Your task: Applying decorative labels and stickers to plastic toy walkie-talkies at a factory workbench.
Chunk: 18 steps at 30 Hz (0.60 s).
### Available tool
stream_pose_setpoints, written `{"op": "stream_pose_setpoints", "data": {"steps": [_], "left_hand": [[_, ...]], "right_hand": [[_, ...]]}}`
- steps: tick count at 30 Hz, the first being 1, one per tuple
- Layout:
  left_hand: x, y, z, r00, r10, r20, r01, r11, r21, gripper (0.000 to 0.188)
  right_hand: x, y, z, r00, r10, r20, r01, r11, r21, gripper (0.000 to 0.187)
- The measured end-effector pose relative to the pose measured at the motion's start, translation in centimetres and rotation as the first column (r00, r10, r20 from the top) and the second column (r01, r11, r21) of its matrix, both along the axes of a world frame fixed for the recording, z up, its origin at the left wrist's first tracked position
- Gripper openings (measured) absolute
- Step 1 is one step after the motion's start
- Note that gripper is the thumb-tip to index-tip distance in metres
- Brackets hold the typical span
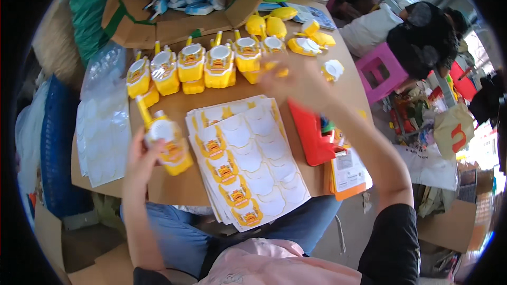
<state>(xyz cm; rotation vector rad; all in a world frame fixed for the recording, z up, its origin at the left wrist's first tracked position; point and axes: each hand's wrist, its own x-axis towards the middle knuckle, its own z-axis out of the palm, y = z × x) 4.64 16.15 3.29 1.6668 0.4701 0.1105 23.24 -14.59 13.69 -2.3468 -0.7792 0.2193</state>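
Observation:
In my left hand (141,159), a yellow walkie-talkie-shaped toy (177,154) with an antenna-like stick is gripped between fingers and thumb, tilted over the table. My right hand (298,82) reaches across to the right end of a row of similar yellow toys (219,68). Motion smears its fingers, and whether it grips the blurred yellow part beside it is unclear. Between my arms lies a stack of sticker sheets (264,163); yellow printed labels remain along the top sheet's left column, while its other shapes are white.
Right of the sheets are a red plastic holder (307,133) and an orange-edged pack (349,174). Loose yellow parts (305,46) lie at the back right. Behind the row, a cardboard box (129,13) holds blue-white packets. White sheets (103,142) lie left; a person sits beyond a pink stool (381,71).

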Motion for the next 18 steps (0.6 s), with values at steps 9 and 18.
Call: {"op": "stream_pose_setpoints", "data": {"steps": [9,18], "left_hand": [[3.9,3.2,-0.4,0.998,-0.004,-0.058,0.012,0.99,0.141,0.062],[3.5,2.6,-0.4,0.992,-0.01,-0.129,0.055,0.934,0.354,0.06]], "right_hand": [[20.1,-13.6,-6.0,0.883,-0.181,0.433,0.333,0.892,-0.306,0.05],[23.2,-8.6,-11.7,0.797,0.327,0.508,0.116,0.742,-0.661,0.065]]}}
